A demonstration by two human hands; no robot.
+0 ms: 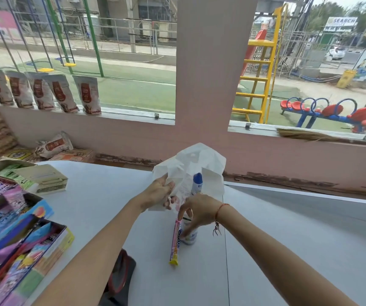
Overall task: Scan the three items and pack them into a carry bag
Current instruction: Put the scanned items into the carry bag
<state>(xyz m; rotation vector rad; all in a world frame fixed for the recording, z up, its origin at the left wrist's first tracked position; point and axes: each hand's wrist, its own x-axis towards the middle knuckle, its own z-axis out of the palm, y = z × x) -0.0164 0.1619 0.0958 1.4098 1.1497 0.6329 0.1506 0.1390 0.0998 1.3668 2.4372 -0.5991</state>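
A white carry bag (202,164) stands crumpled on the white counter, and my left hand (161,193) grips its left edge. A white bottle with a blue cap (197,184) stands upright at the bag's mouth. Nearer to me, my right hand (197,212) reaches down and closes around a small white bottle (190,236) on the counter. A long pink and yellow candy tube (175,242) lies just left of that bottle, touching my index finger.
Open boxes of colourful sweets (16,239) fill the counter's left side, with a cream box (43,178) behind them. A dark device with a red trim (120,277) lies under my left forearm. Pouches (67,96) line the window sill; the counter (288,239) stretches right.
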